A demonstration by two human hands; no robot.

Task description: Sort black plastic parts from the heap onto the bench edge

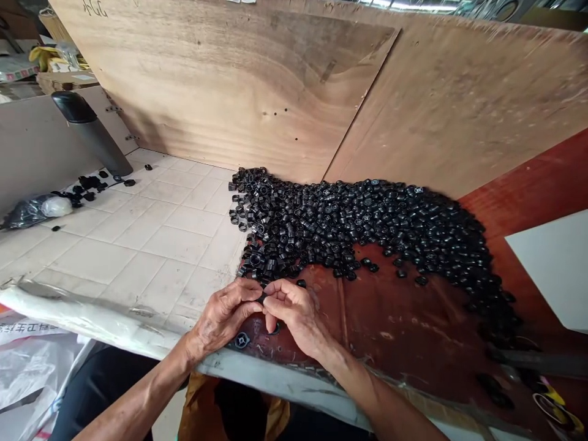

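My left hand (229,312) and my right hand (294,309) meet above the near edge of the table. Between their fingertips is a small black plastic part (262,297), mostly covered, and both hands pinch it. On the brown surface just below my left hand lies a black ring-shaped part (241,340) with a cross inside. Another round part (274,329) shows partly under my right fingers. Behind the hands spreads a large pile of small black plastic parts (331,220), round and cap-like.
A wooden board (229,86) stands upright along the back. To the left are white tiles (151,236), a dark bottle (94,131) leaning against the side panel, and a plastic bag (27,211) with loose black parts. Yellow-handled scissors (558,407) lie at the lower right.
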